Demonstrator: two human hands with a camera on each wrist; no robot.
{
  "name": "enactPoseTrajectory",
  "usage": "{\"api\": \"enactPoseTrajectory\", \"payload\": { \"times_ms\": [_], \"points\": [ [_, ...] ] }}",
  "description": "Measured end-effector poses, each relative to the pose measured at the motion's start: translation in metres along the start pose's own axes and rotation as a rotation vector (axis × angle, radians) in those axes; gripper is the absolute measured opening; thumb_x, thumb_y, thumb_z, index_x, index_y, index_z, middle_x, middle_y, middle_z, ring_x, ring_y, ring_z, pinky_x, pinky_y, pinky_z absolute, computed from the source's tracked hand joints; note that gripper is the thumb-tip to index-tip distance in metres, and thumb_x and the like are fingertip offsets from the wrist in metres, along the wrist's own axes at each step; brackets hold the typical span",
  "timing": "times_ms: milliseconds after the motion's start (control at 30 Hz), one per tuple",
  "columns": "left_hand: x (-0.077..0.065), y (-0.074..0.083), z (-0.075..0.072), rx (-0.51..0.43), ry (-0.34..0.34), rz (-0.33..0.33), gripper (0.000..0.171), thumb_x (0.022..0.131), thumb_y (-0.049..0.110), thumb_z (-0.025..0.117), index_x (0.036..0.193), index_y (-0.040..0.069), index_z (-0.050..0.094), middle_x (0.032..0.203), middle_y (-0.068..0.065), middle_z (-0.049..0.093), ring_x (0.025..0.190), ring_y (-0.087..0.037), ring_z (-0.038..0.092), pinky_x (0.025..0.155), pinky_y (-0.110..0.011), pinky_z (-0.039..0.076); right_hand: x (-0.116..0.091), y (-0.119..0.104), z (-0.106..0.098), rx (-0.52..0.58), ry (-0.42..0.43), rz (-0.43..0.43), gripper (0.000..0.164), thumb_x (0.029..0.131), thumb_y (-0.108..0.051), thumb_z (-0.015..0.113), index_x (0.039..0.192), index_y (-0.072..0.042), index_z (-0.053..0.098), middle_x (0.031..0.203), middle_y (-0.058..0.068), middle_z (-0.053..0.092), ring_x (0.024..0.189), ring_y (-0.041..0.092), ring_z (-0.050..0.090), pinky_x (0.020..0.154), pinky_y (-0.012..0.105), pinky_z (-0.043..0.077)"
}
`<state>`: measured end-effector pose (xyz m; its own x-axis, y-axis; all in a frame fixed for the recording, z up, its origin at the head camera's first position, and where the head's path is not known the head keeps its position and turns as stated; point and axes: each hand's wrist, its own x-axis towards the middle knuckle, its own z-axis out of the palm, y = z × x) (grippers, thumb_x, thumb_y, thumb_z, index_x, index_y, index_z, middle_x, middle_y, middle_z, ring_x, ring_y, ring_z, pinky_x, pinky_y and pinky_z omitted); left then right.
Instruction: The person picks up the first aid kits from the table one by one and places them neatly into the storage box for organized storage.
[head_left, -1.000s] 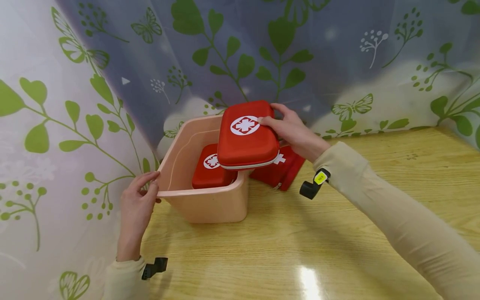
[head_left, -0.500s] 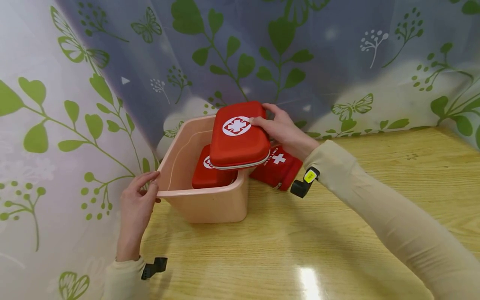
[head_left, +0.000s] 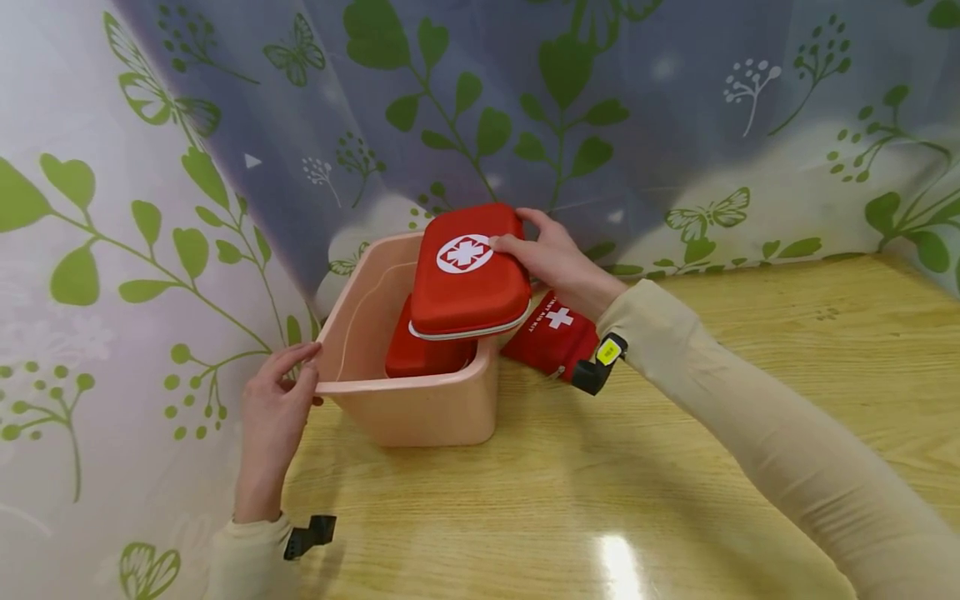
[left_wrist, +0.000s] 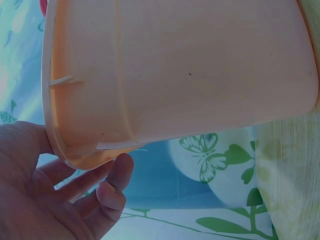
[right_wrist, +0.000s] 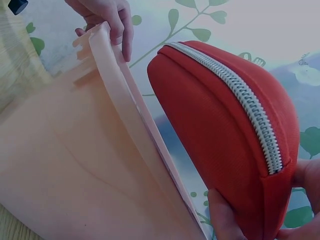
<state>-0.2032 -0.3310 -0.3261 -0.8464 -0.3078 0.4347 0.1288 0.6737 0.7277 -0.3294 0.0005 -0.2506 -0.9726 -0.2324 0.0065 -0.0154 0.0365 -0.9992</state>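
My right hand (head_left: 557, 257) pinches a red zippered first aid case (head_left: 472, 292) by its right side, thumb on top near the white cross emblem. The case hangs tilted over the right part of a pink plastic bin (head_left: 435, 408). In the right wrist view its silver zipper (right_wrist: 245, 95) faces the camera, beside the bin's rim. Inside the bin lies a second red case (head_left: 420, 354), partly hidden under the held one. My left hand (head_left: 276, 417) grips the bin's left front corner. The left wrist view shows its fingers (left_wrist: 112, 195) curled under the rim.
A flat red first aid kit pouch (head_left: 546, 342) lies on the wooden table (head_left: 525, 508) just right of the bin, partly behind the right wrist's camera. A leaf-patterned curtain (head_left: 660, 142) stands close behind and to the left of the bin.
My right hand has moved left with the red case, bringing it further over the bin and covering more of the case inside. The left hand stays on the rim.
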Motion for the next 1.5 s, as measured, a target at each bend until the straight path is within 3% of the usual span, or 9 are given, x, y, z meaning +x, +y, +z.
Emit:
{"api": "enactPoseTrajectory", "payload": {
  "times_ms": [233, 567, 900, 1233, 1500],
  "points": [
    [-0.001, 0.002, 0.000, -0.014, -0.005, 0.005, 0.031, 0.098, 0.018, 0.056, 0.124, 0.007, 0.069, 0.125, -0.007, 0.063, 0.063, -0.012, 0.064, 0.055, -0.019, 0.051, 0.002, 0.000, 0.003, 0.000, -0.013, 0.007, 0.073, 0.094, -0.024, 0.064, 0.156, -0.017, 0.025, 0.127, 0.016, 0.056, 0.071, 0.018, 0.068, 0.054, 0.031, 0.056],
    [-0.001, 0.000, 0.000, -0.019, 0.000, 0.007, 0.031, 0.098, 0.018, 0.057, 0.124, 0.007, 0.069, 0.125, -0.006, 0.063, 0.062, -0.010, 0.063, 0.054, -0.018, 0.050, 0.007, 0.000, 0.013, -0.013, -0.029, 0.011, 0.073, 0.094, -0.025, 0.063, 0.156, -0.019, 0.024, 0.130, 0.013, 0.054, 0.084, 0.023, 0.067, 0.060, 0.033, 0.057],
    [0.001, -0.002, 0.002, -0.014, 0.007, -0.001, 0.031, 0.097, 0.018, 0.056, 0.124, 0.008, 0.069, 0.123, -0.003, 0.063, 0.062, -0.014, 0.064, 0.054, -0.019, 0.051, 0.011, -0.001, 0.023, -0.048, -0.033, -0.006, 0.073, 0.094, -0.024, 0.064, 0.155, -0.018, 0.025, 0.126, 0.014, 0.057, 0.078, 0.023, 0.068, 0.056, 0.033, 0.056],
    [0.000, -0.002, 0.002, 0.007, 0.008, -0.001, 0.031, 0.098, 0.019, 0.056, 0.125, 0.009, 0.069, 0.123, -0.003, 0.063, 0.061, -0.015, 0.064, 0.053, -0.019, 0.050, 0.017, 0.005, 0.032, -0.136, -0.037, -0.018, 0.073, 0.094, -0.024, 0.064, 0.155, -0.017, 0.025, 0.132, 0.015, 0.053, 0.091, 0.029, 0.068, 0.068, 0.045, 0.058],
    [0.000, -0.001, 0.001, -0.006, 0.011, 0.010, 0.031, 0.098, 0.018, 0.057, 0.123, 0.008, 0.070, 0.123, -0.005, 0.064, 0.061, -0.016, 0.064, 0.052, -0.018, 0.049, 0.017, 0.001, 0.040, -0.199, -0.066, -0.061, 0.072, 0.094, -0.023, 0.064, 0.154, -0.015, 0.026, 0.128, 0.014, 0.053, 0.088, 0.029, 0.069, 0.062, 0.040, 0.059]
  ]
}}
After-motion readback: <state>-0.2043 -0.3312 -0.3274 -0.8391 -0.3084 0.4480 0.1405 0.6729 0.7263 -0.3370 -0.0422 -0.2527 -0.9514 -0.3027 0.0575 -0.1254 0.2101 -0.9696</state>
